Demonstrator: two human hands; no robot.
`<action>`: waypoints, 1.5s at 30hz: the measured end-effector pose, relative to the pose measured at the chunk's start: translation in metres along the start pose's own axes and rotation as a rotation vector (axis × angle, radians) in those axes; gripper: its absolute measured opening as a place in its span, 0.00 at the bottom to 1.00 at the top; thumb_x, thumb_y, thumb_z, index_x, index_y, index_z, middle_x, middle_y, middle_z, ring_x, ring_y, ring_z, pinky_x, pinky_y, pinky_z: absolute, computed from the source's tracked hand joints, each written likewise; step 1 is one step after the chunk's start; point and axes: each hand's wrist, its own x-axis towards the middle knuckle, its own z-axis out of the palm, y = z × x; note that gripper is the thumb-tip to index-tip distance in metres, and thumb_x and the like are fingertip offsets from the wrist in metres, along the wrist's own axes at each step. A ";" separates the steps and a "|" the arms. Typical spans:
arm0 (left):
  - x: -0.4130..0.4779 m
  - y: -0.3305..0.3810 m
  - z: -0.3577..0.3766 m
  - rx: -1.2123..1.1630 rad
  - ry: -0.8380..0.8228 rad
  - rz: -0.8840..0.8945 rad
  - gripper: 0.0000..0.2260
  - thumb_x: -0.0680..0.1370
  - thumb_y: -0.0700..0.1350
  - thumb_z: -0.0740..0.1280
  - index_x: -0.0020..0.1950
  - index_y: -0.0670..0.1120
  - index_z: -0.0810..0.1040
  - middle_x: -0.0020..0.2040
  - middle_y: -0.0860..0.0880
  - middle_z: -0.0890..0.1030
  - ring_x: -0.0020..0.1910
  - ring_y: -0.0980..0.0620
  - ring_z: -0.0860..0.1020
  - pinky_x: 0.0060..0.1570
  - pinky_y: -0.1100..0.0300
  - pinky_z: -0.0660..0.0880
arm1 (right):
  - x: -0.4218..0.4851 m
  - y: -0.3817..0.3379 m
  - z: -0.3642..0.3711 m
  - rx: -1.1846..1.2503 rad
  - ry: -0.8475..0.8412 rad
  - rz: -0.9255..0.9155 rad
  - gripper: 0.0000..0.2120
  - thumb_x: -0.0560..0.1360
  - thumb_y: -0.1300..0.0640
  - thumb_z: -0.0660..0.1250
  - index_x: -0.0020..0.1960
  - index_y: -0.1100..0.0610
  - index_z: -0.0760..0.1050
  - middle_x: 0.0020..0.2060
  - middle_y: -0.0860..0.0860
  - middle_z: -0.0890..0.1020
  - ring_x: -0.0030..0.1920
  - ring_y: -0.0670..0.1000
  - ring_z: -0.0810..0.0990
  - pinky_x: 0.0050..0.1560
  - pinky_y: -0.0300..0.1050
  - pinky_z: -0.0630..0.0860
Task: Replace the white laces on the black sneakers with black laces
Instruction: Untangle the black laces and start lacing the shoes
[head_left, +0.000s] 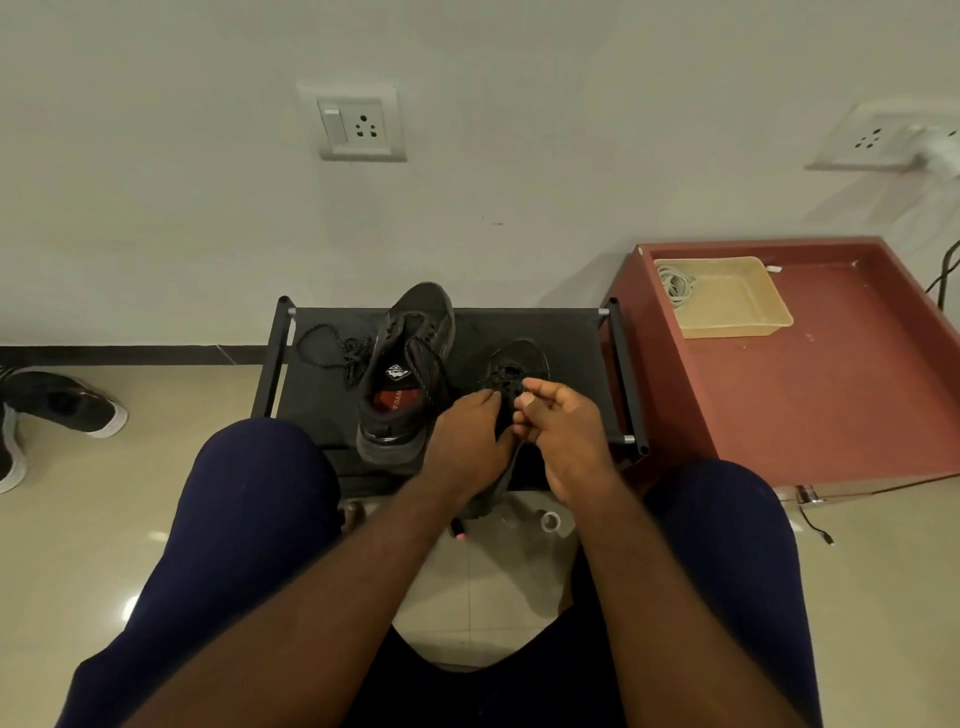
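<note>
Risk, I judge, sits with the black lace (500, 382) on the right sneaker (525, 356) on the rack (566, 332); my left hand (467, 431) and right hand (567, 437) each pinch it; a loose pinch could drop it from an eyelet

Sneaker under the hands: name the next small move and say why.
Probably draw the black lace snug through its eyelet: the right hand pinches it over the sneaker, the left hand meets it there, and the lacing looks unfinished.
</note>
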 end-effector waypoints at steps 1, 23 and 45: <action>-0.001 0.000 0.002 0.041 0.001 0.004 0.18 0.80 0.49 0.64 0.66 0.40 0.74 0.65 0.42 0.76 0.65 0.44 0.73 0.64 0.51 0.69 | -0.002 -0.001 -0.001 -0.084 -0.004 -0.006 0.09 0.80 0.66 0.65 0.59 0.60 0.78 0.42 0.55 0.83 0.39 0.47 0.80 0.41 0.39 0.79; 0.001 -0.003 0.015 -0.037 0.087 -0.210 0.27 0.79 0.56 0.65 0.73 0.43 0.67 0.68 0.45 0.74 0.66 0.45 0.73 0.61 0.51 0.71 | -0.020 -0.030 -0.022 -0.795 0.068 -0.213 0.10 0.81 0.53 0.63 0.42 0.53 0.76 0.37 0.48 0.79 0.38 0.48 0.77 0.38 0.43 0.70; 0.001 -0.014 0.018 -0.250 0.057 -0.217 0.22 0.72 0.56 0.74 0.62 0.47 0.79 0.57 0.47 0.80 0.56 0.48 0.78 0.57 0.50 0.76 | -0.021 -0.028 -0.005 0.022 0.197 -0.166 0.17 0.83 0.52 0.61 0.37 0.57 0.69 0.28 0.52 0.73 0.26 0.48 0.67 0.29 0.46 0.68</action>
